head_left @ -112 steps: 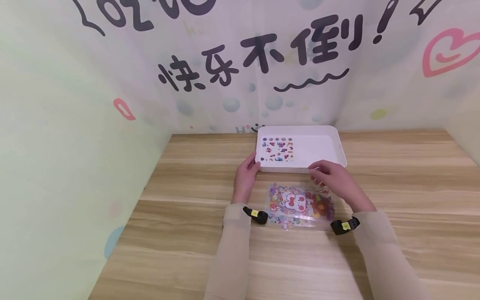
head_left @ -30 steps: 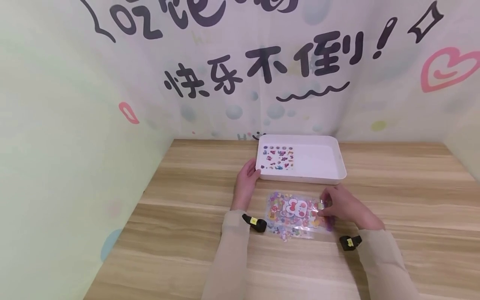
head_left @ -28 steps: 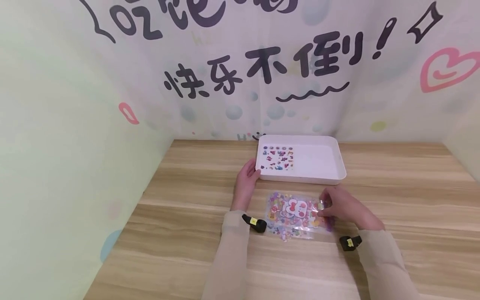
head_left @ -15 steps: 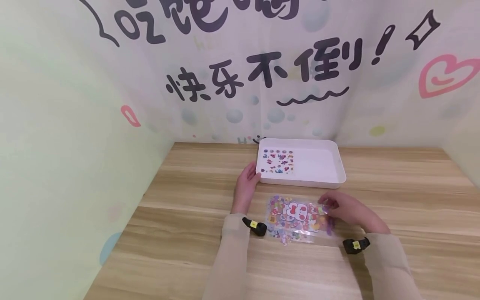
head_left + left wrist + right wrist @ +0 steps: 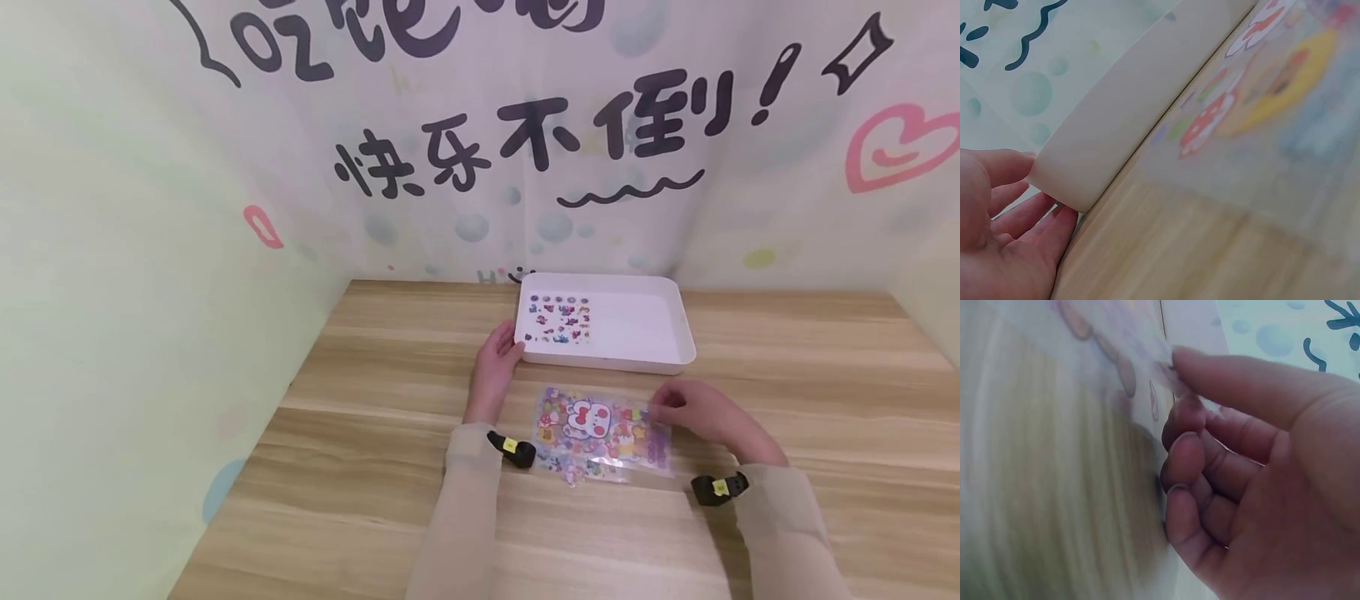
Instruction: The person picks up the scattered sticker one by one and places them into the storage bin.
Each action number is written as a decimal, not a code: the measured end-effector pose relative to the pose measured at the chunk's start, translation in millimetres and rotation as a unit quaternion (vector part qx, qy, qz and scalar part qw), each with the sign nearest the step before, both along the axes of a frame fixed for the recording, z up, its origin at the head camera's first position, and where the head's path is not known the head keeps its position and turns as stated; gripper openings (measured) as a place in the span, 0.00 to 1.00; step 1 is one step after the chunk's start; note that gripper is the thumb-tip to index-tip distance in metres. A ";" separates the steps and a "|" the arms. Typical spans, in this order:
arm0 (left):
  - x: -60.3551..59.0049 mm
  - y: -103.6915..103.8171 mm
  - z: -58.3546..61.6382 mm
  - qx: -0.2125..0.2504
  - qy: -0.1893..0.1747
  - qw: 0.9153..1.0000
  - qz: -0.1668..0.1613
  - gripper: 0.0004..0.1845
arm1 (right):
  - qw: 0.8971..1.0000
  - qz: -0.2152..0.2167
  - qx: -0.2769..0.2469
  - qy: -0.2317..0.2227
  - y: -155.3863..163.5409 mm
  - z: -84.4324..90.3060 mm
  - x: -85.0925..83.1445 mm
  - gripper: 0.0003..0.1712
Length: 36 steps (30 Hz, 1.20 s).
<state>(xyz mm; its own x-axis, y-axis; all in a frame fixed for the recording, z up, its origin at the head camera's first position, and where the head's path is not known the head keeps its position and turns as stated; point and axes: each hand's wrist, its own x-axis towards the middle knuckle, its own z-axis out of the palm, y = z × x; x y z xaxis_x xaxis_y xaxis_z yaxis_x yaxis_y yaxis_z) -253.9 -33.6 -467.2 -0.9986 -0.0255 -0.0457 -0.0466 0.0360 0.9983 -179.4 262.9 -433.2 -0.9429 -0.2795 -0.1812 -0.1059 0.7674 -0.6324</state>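
near the middle of the table (image 5: 360, 467), just in front of the white tray (image 5: 678, 321), lay the clear sticker sheet (image 5: 600, 429), flat on the wood. right hand (image 5: 693, 412) sat at the sheet's right edge, thumb and forefinger pinched on a bit of film there, other fingers curled under; wrist view was too blurred to tell whether that was a sticker or the sheet's edge. left hand (image 5: 495, 367) was well apart from the right, fingers straight against the tray's near left corner, palm beside the tray wall, not wrapped round it. a smaller sticker sheet (image 5: 557, 320) lay inside the tray at its left end. tray stood toward the table's far edge, close to the printed backdrop (image 5: 525, 133).
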 end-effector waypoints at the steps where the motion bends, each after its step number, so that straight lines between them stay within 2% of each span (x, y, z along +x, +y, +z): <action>1: 0.3 0.4 -0.3 0.000 0.000 1.000 0.000 0.26 | 1.000 -0.002 -0.001 0.002 0.8 -1.0 0.1 0.12; 14: 0.5 0.9 -3.0 0.001 0.009 1.000 -0.002 0.25 | 0.998 -0.041 -0.036 -0.010 4.4 -1.1 0.6 0.18; 24: 0.6 1.6 -3.2 -0.008 0.006 1.000 0.000 0.26 | 0.997 -0.020 -0.075 -0.026 10.7 -2.0 1.9 0.26; 31: -1.6 1.9 -4.6 -0.017 0.002 1.000 0.000 0.26 | 0.996 -0.032 -0.078 -0.012 14.9 -3.5 2.5 0.19; 36: -2.1 1.3 -5.3 -0.013 -0.001 1.000 0.002 0.26 | 0.996 -0.046 -0.080 -0.021 16.3 -2.1 2.2 0.19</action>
